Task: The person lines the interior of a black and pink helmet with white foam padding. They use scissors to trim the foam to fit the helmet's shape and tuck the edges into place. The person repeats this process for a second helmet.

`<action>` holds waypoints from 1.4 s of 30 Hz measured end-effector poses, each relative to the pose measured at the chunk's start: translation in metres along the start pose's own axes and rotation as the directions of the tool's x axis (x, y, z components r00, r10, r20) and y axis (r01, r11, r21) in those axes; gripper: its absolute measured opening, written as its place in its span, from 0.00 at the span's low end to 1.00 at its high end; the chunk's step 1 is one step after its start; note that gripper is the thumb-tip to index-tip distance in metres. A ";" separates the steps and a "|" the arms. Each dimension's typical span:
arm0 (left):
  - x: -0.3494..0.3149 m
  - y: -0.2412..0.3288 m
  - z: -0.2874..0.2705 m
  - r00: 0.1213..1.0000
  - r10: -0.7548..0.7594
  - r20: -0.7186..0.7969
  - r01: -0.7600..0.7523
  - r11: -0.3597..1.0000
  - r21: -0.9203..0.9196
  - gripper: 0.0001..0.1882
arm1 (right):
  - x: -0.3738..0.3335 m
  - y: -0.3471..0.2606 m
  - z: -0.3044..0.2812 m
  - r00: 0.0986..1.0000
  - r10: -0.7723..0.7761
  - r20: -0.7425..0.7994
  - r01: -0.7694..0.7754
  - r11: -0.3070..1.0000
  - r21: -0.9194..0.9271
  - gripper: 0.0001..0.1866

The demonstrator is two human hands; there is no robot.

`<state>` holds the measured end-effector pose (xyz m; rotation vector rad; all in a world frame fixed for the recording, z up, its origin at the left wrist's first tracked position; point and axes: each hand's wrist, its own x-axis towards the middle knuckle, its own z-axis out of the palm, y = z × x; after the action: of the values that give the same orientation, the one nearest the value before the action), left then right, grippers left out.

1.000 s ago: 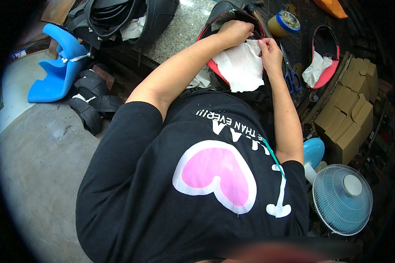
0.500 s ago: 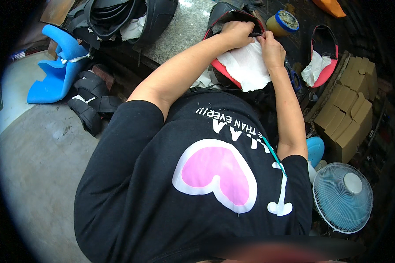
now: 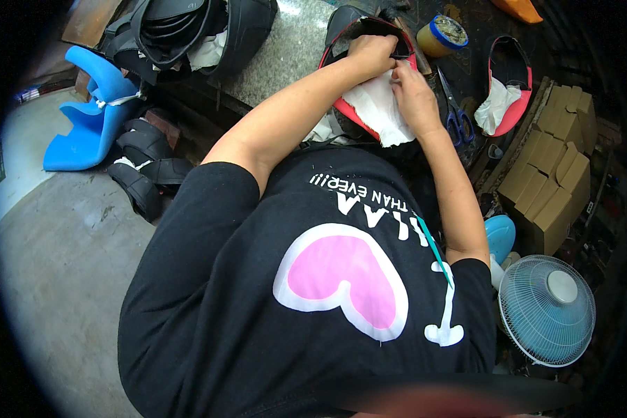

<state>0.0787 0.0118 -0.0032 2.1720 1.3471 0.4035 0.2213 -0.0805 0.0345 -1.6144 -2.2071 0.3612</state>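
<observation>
The right hand (image 3: 414, 99) has shifted left over the cloth (image 3: 376, 104) in the shoe (image 3: 356, 117), top centre, near the left hand (image 3: 375, 54); whether either grip pinches, I cannot tell. Uneven tugging could crease the cloth.

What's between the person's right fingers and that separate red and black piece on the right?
Blue-handled scissors lie between the right fingers and the red and black piece, in the head view.

The left hand (image 3: 373, 56) reaches into a black-and-red shoe upper (image 3: 377, 28). The right hand (image 3: 418, 101) touches white fabric (image 3: 376, 104). Blue-handled scissors (image 3: 453, 107) lie nearby.
</observation>
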 end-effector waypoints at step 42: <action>0.004 0.001 0.011 0.994 -0.015 -0.105 0.009 0.999 -0.051 0.12 | 0.035 0.047 0.027 0.893 0.407 -0.189 -0.376 0.909 0.183 0.13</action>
<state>0.0871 0.0114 -0.0113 2.1265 1.3908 0.5485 0.2401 -0.0325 -0.0047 -1.9147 -1.6448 0.4122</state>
